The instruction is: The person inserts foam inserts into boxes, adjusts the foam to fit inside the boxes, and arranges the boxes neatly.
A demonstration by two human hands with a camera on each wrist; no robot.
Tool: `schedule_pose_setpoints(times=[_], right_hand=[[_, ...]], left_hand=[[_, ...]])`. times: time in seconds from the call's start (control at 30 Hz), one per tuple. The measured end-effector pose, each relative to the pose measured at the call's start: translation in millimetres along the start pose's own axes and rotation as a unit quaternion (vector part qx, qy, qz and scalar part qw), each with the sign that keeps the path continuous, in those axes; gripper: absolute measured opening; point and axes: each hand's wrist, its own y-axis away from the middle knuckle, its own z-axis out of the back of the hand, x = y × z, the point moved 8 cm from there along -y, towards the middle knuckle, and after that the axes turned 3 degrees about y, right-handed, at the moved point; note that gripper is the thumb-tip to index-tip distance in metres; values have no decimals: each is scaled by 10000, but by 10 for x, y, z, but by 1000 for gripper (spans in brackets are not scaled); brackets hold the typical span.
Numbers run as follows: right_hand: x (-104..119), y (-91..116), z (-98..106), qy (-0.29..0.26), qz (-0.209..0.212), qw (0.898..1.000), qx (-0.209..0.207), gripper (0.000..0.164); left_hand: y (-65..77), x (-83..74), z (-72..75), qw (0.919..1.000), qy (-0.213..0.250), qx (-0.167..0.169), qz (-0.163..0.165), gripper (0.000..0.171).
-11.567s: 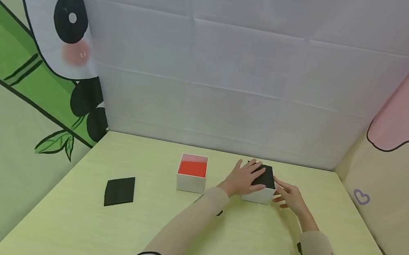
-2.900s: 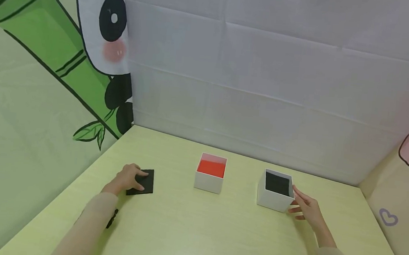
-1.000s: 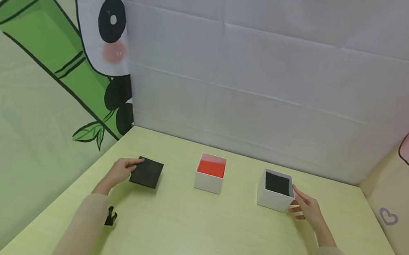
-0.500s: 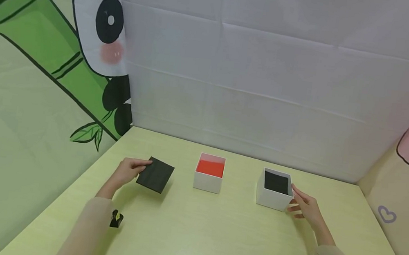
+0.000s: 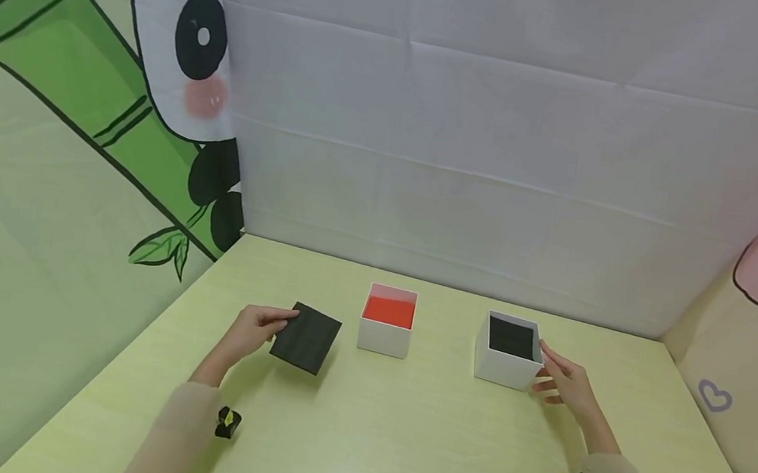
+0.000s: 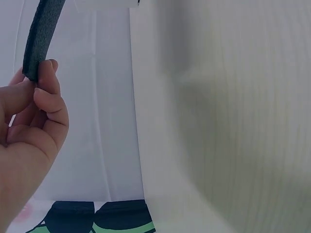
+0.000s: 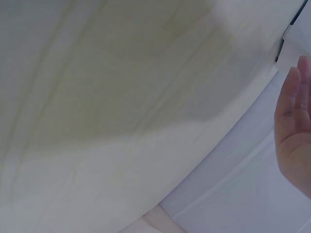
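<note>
My left hand (image 5: 249, 334) pinches the corner of a black square foam sheet (image 5: 306, 338), held tilted above the table, left of the boxes. Thumb and fingertips grip its edge in the left wrist view, where the foam (image 6: 41, 36) looks thick and slightly bent. At the right, my right hand (image 5: 570, 388) rests its extended fingers against the side of a white open-topped box (image 5: 506, 371). A black sheet (image 5: 512, 338) lies inside that box, below the rim. The right wrist view shows the hand (image 7: 294, 121) with straight fingers beside the box, which is mostly cut off.
Another white box (image 5: 384, 338) stands between the hands, with a red sheet (image 5: 389, 312) inside. The pale yellow table (image 5: 401, 437) ends at a white cloth backdrop (image 5: 443, 144). Printed cloth walls flank it on both sides.
Earlier, my left hand pressed a black sheet at the right box's top. It then took the other black foam from the table, lifted it and carried it right. My right hand stayed at the box.
</note>
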Motion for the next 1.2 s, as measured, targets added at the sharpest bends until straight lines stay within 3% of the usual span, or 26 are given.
schedule_pose_setpoints(times=[0.2,0.37,0.7,0.9,1.2], right_hand=[[-6,4,-5,15,-18,10000,26,49],[-21,-3,3,10,-60,10000,-1,50],[-17,1,8,-28,-54,10000,-24,49],[-8,-2,9,-42,-54,10000,-23,50],[-28,-9,-1,-55,-69,10000,-21,49]], left_hand=[[52,-205,-155,9998,73,193,-53,27],[-16,-160,-318,9992,81,344,-171,27],[-103,-331,-582,9969,209,591,-469,28],[-118,-403,-712,9952,379,817,-395,27],[-41,-761,-768,9942,430,868,-470,27]])
